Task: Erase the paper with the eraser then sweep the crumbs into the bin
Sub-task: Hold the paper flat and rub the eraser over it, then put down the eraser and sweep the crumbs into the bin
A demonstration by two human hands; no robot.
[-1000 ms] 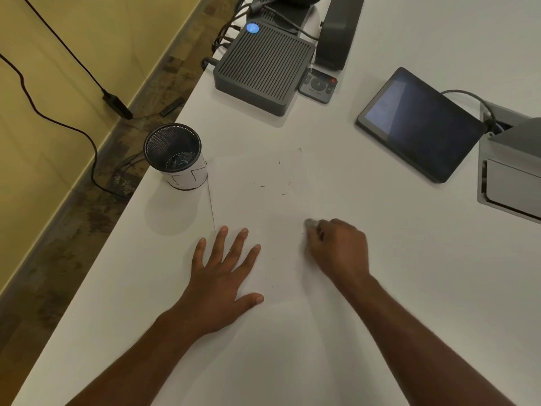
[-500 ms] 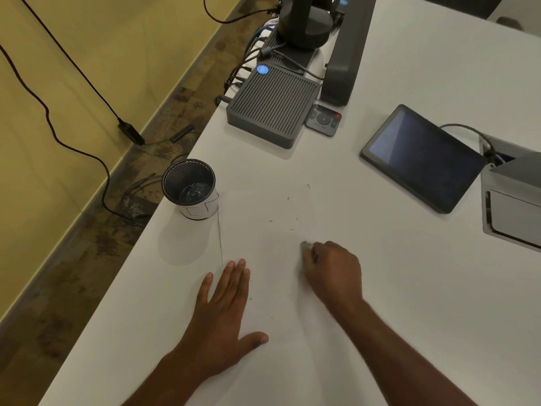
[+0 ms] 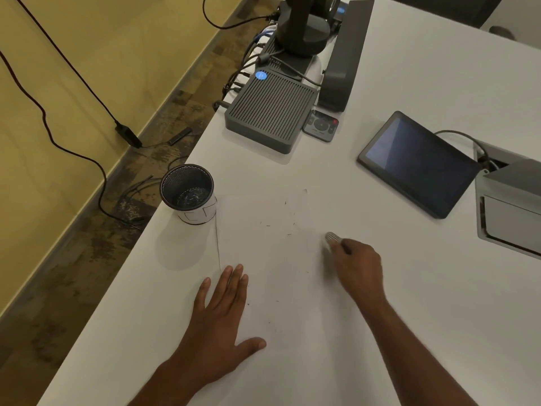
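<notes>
A white sheet of paper (image 3: 263, 259) lies flat on the white table (image 3: 439, 303), hard to tell from it. Small dark crumbs (image 3: 288, 227) are scattered over the sheet's upper half, with a few lower down. My left hand (image 3: 218, 326) rests flat on the paper's left edge, fingers together. My right hand (image 3: 358, 266) grips a grey eraser (image 3: 331, 237), whose tip pokes out beyond the knuckles just past the paper's right edge. A small black mesh bin (image 3: 188, 193) stands upright by the sheet's upper left corner.
At the back stand a ribbed grey box (image 3: 269, 112), a small remote (image 3: 321, 126), a camera stand (image 3: 304, 27) and cables. A dark tablet (image 3: 417, 164) lies at the right, next to a grey cable hatch (image 3: 509, 206). The table's left edge drops to the floor.
My right hand carried the eraser to the right, off the sheet's middle. My left hand drew its fingers together. The view tilted up, showing more of the table's back.
</notes>
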